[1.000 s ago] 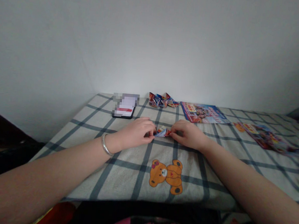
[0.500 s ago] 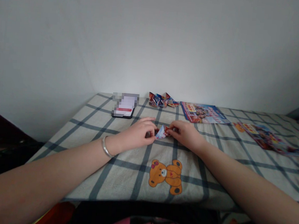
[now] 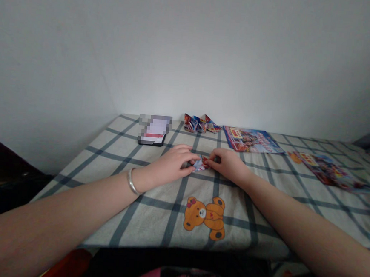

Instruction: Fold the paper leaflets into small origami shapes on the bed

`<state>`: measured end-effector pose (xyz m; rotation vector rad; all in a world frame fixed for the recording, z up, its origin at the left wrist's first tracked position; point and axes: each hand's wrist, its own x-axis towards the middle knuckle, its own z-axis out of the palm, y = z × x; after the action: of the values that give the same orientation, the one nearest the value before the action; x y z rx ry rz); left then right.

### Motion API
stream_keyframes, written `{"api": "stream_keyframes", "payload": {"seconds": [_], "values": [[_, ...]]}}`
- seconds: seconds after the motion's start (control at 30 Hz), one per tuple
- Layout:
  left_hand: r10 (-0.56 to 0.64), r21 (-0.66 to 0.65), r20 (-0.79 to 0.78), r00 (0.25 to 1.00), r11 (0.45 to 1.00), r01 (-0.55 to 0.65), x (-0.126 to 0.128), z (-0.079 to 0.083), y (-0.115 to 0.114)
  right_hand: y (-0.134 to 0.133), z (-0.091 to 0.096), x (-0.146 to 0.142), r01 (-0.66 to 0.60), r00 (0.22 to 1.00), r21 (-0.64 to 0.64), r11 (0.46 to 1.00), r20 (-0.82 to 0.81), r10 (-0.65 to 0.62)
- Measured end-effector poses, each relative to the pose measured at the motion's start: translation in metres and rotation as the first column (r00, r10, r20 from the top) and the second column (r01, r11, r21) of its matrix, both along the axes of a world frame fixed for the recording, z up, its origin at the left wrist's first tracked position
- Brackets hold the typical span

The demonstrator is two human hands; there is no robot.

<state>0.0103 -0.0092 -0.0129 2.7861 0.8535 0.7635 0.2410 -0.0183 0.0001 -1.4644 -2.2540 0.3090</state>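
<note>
A small piece of folded printed paper [image 3: 199, 164], pale blue and red, is between my two hands just above the tablecloth. My left hand [image 3: 178, 161], with a silver bangle at the wrist, has its thumb and fingertips closed on the paper's left side. My right hand [image 3: 229, 164] pinches the right end between thumb and forefinger. The fingers partly hide the paper's edges. Beyond the hands, several folded paper shapes [image 3: 200, 124] in similar colours stand close together near the wall.
A phone [image 3: 156, 130] with a lit, partly blurred screen lies at the back left. To the right are a colourful printed flyer [image 3: 253, 140] and another flyer [image 3: 333, 170]. The checked tablecloth [image 3: 153, 221] bears a printed bear [image 3: 205, 217]. A white wall [image 3: 192, 49] stands behind.
My left thumb and fingers have shifted slightly right and now cover more of the folded paper, which looks flatter and lower. My right hand stays almost in place.
</note>
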Motion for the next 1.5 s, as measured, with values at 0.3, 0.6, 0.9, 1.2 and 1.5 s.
{"api": "stream_keyframes", "payload": {"seconds": [0.3,0.6,0.9,1.2,1.5], "values": [[-0.027,0.182,-0.117,0.993,0.982,0.049,0.000,-0.001,-0.001,0.005,-0.005,0.001,0.051,0.998,-0.025,0.998,-0.032,-0.052],[-0.009,0.172,-0.174,0.985,0.984,0.039,0.002,-0.002,0.001,0.006,-0.007,0.002,0.042,0.998,-0.025,0.999,-0.035,-0.043],[-0.072,0.120,-0.134,0.988,0.989,0.088,0.001,-0.001,0.003,0.002,-0.001,0.014,-0.151,0.986,-0.014,0.988,-0.075,0.150],[-0.101,0.038,-0.095,0.990,0.994,0.105,0.001,-0.003,0.011,0.001,0.001,0.011,-0.174,0.980,-0.043,0.984,-0.109,0.169],[-0.095,0.020,-0.093,0.991,0.995,0.098,0.000,-0.004,0.015,0.010,0.001,0.011,-0.158,0.984,-0.140,0.977,-0.108,0.144]]}}
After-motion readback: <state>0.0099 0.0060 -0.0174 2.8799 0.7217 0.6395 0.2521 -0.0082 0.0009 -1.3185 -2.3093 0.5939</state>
